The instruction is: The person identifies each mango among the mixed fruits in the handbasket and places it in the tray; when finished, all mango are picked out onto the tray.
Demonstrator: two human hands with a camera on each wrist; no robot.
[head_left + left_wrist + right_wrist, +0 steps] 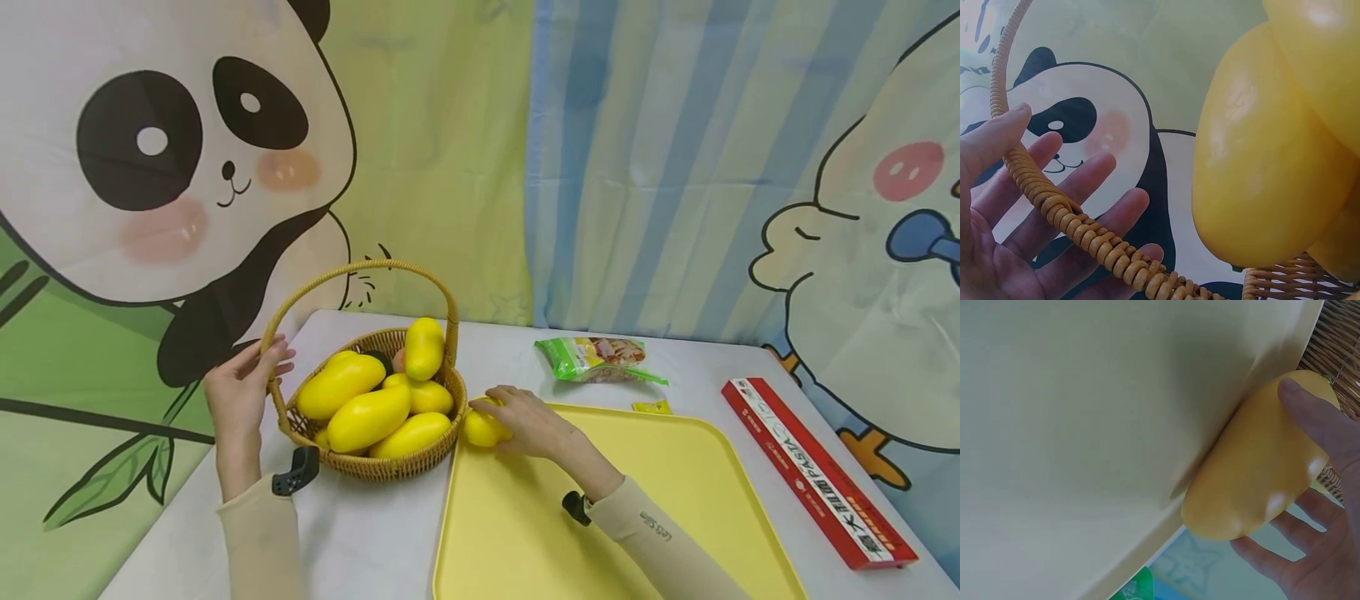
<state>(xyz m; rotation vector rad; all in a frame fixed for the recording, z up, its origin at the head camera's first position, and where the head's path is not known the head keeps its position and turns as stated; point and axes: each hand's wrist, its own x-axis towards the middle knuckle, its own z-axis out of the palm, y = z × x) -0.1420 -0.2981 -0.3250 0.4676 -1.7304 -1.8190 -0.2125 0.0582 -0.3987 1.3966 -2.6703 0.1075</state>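
A wicker basket (390, 469) full of yellow mangoes stands left of centre, with a dark item (381, 360) partly hidden among them. At the left side of its tall handle (442, 292) is my left hand (242, 385). In the left wrist view the handle (1094, 242) crosses the palm between the thumb and the loosely spread fingers (1085, 181). My right hand (534, 427) holds a mango (482, 427) at the tray's far left corner, beside the basket. The right wrist view has the thumb on one side of this mango (1254, 456) and fingertips at the other.
A yellow tray (600, 500) covers the table's front middle. Behind it lie a green snack packet (592, 358) and a small yellow sachet (651, 407). A long red pasta box (817, 475) lies to the right. Printed curtains (450, 167) hang behind the table.
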